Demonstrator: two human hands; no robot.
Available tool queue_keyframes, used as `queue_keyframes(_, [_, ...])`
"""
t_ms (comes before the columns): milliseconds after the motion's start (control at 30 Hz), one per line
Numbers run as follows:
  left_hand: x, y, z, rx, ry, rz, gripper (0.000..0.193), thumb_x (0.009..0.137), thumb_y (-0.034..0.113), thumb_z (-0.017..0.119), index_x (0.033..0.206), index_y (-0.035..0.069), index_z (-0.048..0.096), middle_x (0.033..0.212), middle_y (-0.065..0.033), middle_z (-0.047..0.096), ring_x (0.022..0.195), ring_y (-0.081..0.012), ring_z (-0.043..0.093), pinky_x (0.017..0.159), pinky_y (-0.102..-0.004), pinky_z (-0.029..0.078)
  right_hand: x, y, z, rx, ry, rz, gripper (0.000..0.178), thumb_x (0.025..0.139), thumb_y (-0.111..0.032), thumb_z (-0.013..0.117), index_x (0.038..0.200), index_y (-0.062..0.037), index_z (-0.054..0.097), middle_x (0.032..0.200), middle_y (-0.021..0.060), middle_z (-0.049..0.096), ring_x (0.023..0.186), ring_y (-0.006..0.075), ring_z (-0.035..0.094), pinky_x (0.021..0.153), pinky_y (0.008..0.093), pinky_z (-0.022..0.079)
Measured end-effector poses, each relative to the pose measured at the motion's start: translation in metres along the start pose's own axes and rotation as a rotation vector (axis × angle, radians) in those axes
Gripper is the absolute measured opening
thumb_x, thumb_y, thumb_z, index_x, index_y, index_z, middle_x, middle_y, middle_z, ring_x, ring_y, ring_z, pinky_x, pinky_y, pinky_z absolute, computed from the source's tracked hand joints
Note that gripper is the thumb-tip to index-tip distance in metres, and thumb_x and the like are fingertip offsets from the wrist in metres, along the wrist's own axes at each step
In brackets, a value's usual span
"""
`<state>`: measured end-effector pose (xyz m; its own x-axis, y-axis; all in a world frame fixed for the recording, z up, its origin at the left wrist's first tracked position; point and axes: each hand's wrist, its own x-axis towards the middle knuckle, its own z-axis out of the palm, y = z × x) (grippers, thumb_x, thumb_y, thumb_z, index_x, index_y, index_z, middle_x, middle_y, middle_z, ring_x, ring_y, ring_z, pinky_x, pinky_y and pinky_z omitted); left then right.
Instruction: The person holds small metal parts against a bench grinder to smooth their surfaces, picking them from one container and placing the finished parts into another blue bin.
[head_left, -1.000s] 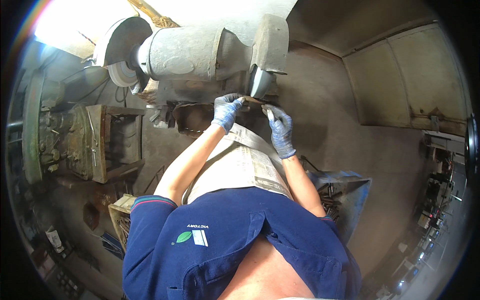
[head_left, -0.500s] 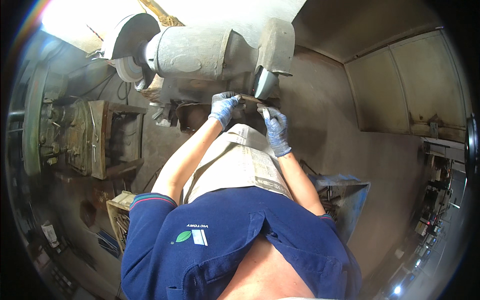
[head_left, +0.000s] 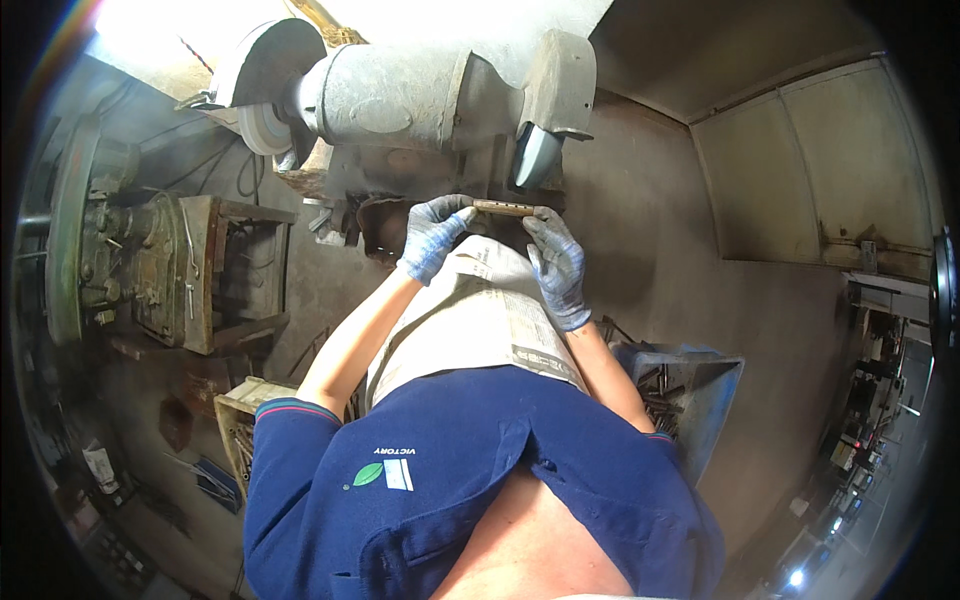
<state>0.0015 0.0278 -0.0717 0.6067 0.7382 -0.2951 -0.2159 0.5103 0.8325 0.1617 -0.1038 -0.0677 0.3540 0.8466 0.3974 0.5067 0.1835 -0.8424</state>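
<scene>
A slim, straight metal bar (head_left: 503,208) with a row of small holes or slots spans the gap between my two gloved hands, lying nearly level. My left hand (head_left: 432,240) pinches its left end. The fingers of my right hand (head_left: 557,265) close on its right end. Just beyond the bar is the bench grinder (head_left: 385,105); its right wheel (head_left: 538,160) protrudes under a grey guard, with a small gap between wheel and bar. Both gloves are blue and grey. Exactly what kind of part the bar is cannot be made out.
A pale second wheel (head_left: 262,130) sits at the grinder's left. An old green machine (head_left: 150,260) stands on the left. Crates of metal parts flank me: a cream one (head_left: 232,408) at left, a blue one (head_left: 715,400) at right. Newspaper-like sheeting (head_left: 470,330) covers my lap.
The bar has come away from the right wheel toward me and turned, so its row of holes shows. My left hand has shifted left and nearer; my right hand has moved slightly.
</scene>
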Motion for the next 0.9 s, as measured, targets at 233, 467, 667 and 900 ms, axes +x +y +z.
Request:
queue_keyframes(233, [-0.028,0.025,0.005,0.034,-0.141,0.085,0.018,0.085,0.006,0.063,0.099,-0.004,0.061,0.088,-0.0130,0.067,0.078,-0.0178,0.067,0.071,-0.0294,0.055,-0.003,-0.043,-0.015,0.014,0.016,-0.081,0.039,0.082,-0.028,0.068,0.107,0.0009,0.064,0.115,0.0179,0.056,0.114,0.0290,0.051,0.096,0.0374,0.040])
queue_keyframes(467, [-0.041,0.040,0.016,0.023,-0.161,0.095,0.021,0.085,0.008,0.062,0.101,-0.007,0.061,0.087,-0.0128,0.066,0.076,-0.0175,0.065,0.071,-0.0273,0.053,-0.007,-0.058,-0.023,-0.080,0.030,-0.146,0.046,0.078,-0.035,0.069,0.107,0.0001,0.064,0.113,0.0174,0.058,0.111,0.0295,0.054,0.096,0.0385,0.041])
queue_keyframes(667, [-0.040,0.042,0.020,0.013,-0.169,0.067,0.019,0.085,0.007,0.062,0.100,-0.005,0.061,0.084,-0.0102,0.067,0.073,-0.0130,0.064,0.067,-0.0240,0.052,-0.011,-0.058,-0.023,-0.057,0.057,-0.150,0.047,0.078,-0.036,0.070,0.107,0.0002,0.064,0.114,0.0168,0.058,0.113,0.0282,0.053,0.097,0.0379,0.040])
queue_keyframes(900, [-0.020,0.027,0.017,0.029,-0.136,-0.026,0.016,0.086,0.004,0.059,0.099,-0.006,0.060,0.088,-0.0143,0.066,0.076,-0.0182,0.066,0.069,-0.0296,0.057,-0.012,-0.038,-0.020,0.038,0.040,-0.033,0.037,0.081,-0.023,0.068,0.109,0.0003,0.063,0.120,0.0158,0.054,0.115,0.0263,0.051,0.096,0.0350,0.042])
